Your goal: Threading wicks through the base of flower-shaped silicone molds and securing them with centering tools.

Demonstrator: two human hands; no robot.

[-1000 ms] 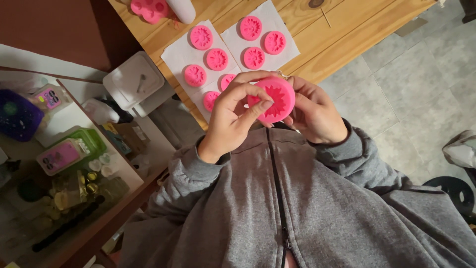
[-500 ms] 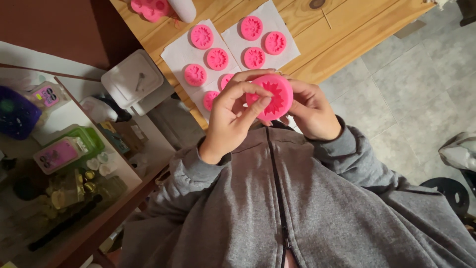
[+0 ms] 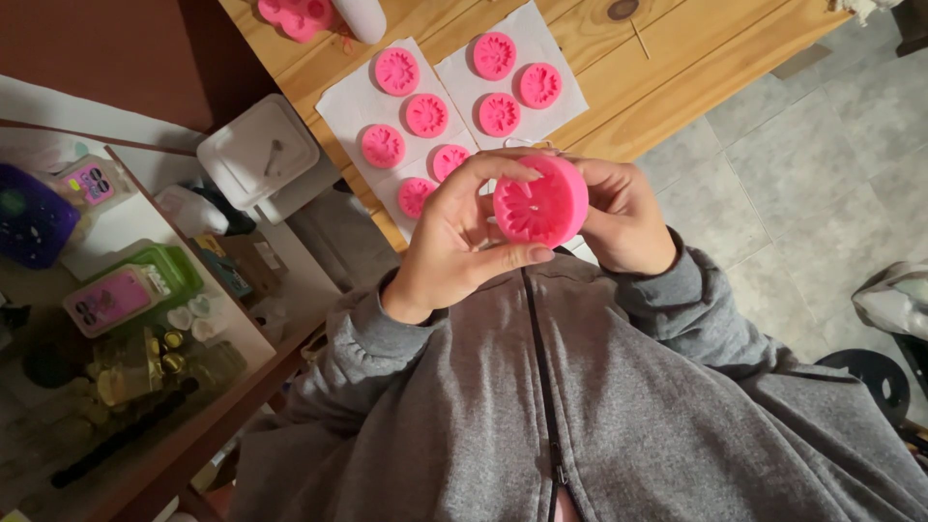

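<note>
Round pink silicone mould [image 3: 539,201] gripped between left hand [image 3: 464,237] and right hand [image 3: 623,217], both closed on its rim. Beyond hands: small pink flower-shaped pieces [image 3: 425,114] on white paper sheets [image 3: 556,43], wooden worktop [image 3: 696,58].

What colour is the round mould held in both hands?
The round mould is bright pink, with a flower-like pattern pressed into its face; the head view shows it best.

Pink mould [image 3: 539,203]: tilted since earlier, patterned face now more exposed; left hand [image 3: 464,237] fingers shifted along its rim.
</note>
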